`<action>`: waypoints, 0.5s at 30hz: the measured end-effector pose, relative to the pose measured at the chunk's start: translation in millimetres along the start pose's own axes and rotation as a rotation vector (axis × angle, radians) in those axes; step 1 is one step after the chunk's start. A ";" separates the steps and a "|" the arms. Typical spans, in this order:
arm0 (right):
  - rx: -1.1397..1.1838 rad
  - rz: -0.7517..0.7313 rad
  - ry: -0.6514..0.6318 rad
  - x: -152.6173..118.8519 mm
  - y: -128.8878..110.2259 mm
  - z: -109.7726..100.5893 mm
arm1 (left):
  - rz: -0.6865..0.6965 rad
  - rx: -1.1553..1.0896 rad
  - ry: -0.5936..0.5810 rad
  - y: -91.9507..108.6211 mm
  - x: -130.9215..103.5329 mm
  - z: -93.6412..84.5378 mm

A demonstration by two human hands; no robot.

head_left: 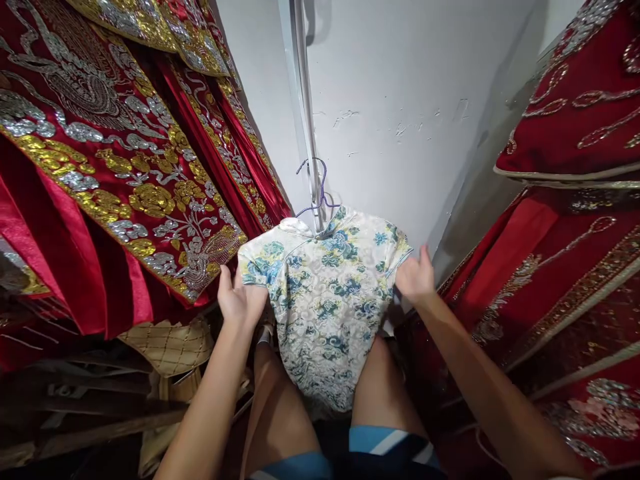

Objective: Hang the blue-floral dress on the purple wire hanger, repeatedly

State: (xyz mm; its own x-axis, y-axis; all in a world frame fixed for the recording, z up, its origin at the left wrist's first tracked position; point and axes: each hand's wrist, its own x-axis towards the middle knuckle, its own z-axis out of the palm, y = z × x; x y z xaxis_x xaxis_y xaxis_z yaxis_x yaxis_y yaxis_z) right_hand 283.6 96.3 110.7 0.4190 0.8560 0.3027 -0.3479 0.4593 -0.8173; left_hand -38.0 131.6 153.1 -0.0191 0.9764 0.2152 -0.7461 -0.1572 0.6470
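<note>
A white short-sleeved qipao (pixel 325 307) with blue, green and yellow flowers hangs in front of me. Its stand-up collar sits just below a purple clothes hanger (pixel 324 183), which hangs at a metal pole (pixel 301 100). My left hand (pixel 241 301) is at the cuff of the sleeve on the left, thumb raised away from the cloth and fingertips hidden by the sleeve. At the opposite cuff, my right hand (pixel 417 275) touches the other sleeve, its thumb also pointing up and its fingers partly hidden.
Red garments with gold and silver sequins (pixel 150 200) hang close on the left. More red embroidered garments (pixel 565 267) crowd the right side. Behind the pole stands a scuffed white wall (pixel 400 80). My bare legs (pixel 285 413) are below the qipao's sides.
</note>
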 end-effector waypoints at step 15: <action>-0.118 -0.223 0.375 -32.4 -51.7 13.8 | 0.849 1.653 -0.472 64.2 27.5 64.3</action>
State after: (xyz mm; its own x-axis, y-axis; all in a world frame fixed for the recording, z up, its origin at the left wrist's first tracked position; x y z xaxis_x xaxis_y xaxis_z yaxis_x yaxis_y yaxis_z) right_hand 276.4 48.1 149.9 0.7552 0.5844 0.2970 -0.1262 0.5741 -0.8090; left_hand -43.6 138.9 247.5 0.3833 0.5100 0.7700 0.6486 -0.7422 0.1688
